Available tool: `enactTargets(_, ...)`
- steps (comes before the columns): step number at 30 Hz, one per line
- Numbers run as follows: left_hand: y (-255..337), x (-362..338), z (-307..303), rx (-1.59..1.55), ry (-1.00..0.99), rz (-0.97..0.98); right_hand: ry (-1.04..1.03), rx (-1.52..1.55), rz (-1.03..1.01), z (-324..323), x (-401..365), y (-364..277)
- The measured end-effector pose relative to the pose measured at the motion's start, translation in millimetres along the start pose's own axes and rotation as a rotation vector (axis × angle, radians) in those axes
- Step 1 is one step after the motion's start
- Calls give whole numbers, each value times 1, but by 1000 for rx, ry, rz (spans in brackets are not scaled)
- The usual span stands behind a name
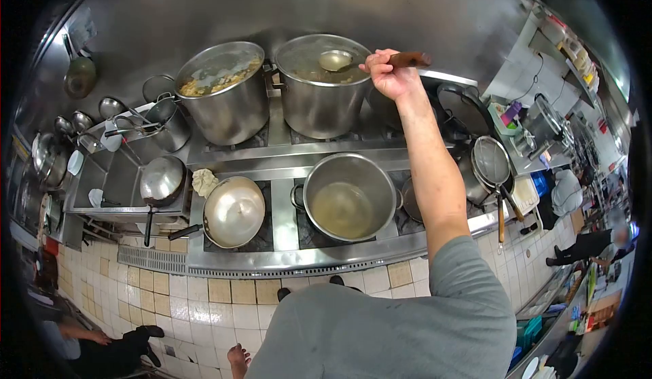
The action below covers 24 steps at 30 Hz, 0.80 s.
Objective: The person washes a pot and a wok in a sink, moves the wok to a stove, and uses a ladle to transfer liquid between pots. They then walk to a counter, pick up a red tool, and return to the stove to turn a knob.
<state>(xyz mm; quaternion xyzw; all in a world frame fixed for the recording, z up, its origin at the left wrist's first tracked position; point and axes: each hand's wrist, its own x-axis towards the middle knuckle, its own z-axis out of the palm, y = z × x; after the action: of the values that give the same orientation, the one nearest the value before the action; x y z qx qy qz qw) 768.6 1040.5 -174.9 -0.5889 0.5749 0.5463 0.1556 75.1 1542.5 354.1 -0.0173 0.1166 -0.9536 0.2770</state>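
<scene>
My right hand [388, 73] is closed around the wooden handle of a ladle [335, 60], reaching over the rear right stockpot [326, 111]. The ladle's bowl is inside that pot's mouth, with pale liquid in it. Cloudy liquid fills much of the pot. In front stands a wide pot [307, 206] with a shallow layer of yellowish liquid. Down by my left side hangs my left hand [239, 357], small in view, its fingers loosely bent and apart, with nothing visible in it.
Another stockpot [227, 111] holds liquid with yellowish pieces floating. A wok [234, 212] and a cloth [204, 183] lie front left. Strainers [491, 161] rest on a pot at right. Ladles hang near a sink [102, 182]. A person's legs [122, 348] show lower left; others stand far right.
</scene>
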Motion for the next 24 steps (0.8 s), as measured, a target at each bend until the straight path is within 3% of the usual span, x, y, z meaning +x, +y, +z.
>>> enactTargets(13,28,25,-11,117,-58,52,-74,112,70,33,-162,70)
enactTargets(17,43,39,-13,124,-51,32,-47,122,58,7,-221,107)
enactTargets(21,60,46,-14,79,-65,24,136,171,67,-47,-270,140)
enactTargets(24,67,55,-18,27,-94,-44,272,3,102,-108,-297,158)
